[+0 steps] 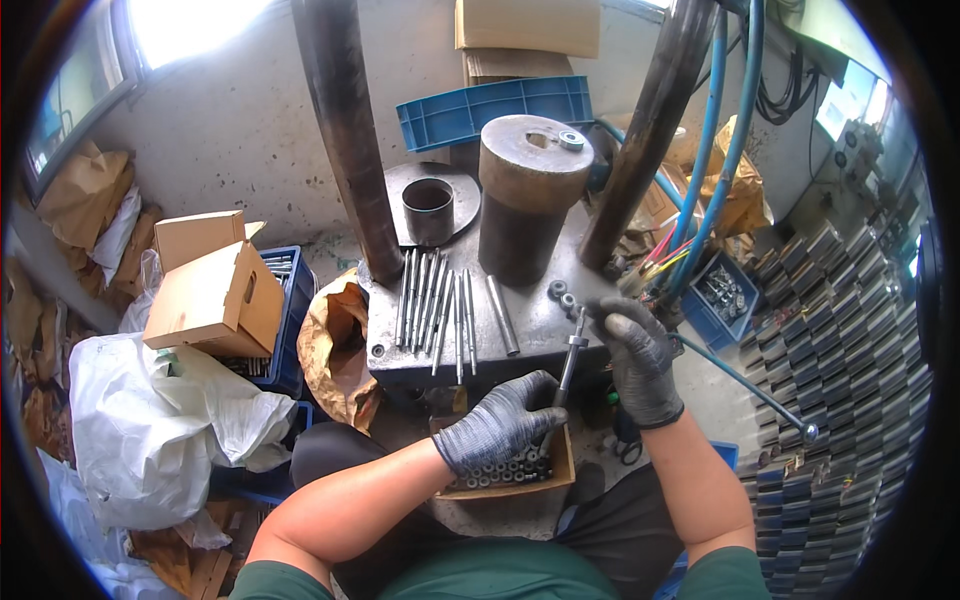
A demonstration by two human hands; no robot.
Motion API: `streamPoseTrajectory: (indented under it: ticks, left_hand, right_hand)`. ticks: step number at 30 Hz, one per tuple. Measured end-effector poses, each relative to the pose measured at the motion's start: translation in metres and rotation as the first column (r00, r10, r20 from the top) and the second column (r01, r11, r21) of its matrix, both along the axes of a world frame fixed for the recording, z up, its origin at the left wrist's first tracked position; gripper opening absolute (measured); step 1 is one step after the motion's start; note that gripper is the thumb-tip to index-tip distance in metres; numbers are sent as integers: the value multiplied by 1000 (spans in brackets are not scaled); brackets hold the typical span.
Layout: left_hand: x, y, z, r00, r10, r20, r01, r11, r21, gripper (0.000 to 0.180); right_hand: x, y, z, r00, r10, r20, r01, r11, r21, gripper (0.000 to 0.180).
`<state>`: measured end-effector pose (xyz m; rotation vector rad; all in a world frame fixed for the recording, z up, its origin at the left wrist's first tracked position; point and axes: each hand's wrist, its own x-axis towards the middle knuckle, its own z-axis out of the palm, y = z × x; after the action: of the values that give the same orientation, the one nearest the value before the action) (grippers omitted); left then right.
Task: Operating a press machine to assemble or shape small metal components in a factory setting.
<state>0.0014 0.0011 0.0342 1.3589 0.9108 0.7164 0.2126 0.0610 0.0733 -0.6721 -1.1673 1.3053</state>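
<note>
My left hand (505, 418), in a grey knit glove, is closed around a slim metal shaft (568, 372) held slanting upward in front of the steel table (450, 362). A ring-shaped metal collar (577, 341) sits around the shaft near its upper end. My right hand (642, 358), gloved too, is just right of the shaft tip with fingers loosely bent and apart; I see nothing in it, though its fingertips are slightly blurred. Several small metal rings (562, 295) lie on the table near that tip. Below my left hand stands a cardboard box (510, 490) holding rings.
Several metal rods (425, 300) and a thicker bar (501, 315) lie on the table. Behind them stand a large steel cylinder (530, 220) and two dark columns (350, 130). Blue hoses (715, 170) hang right. Stacked metal parts (830, 370) fill the right side; a white bag (150, 430) lies left.
</note>
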Motion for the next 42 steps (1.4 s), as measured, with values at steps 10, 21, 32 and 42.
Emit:
streamPoseTrajectory:
  ticks: [10,21,32,42]
  left_hand:
    - [0,2,-6,999,7,41,-8,1000,7,38]
    - [0,-4,-4,998,62,16,-63,996,56,40]
    - [2,9,-12,987,160,-7,-153,954,258,39]
    - [9,5,4,912,298,-281,-145,876,460,39]
  right_hand:
    - [-8,-10,-4,975,198,97,-154,927,-341,32]
    - [-11,-16,-27,861,54,506,43,983,-178,36]
    - [-10,-17,-14,879,279,386,-144,928,-342,39]
    - [34,37,0,850,-400,342,360,916,178,28]
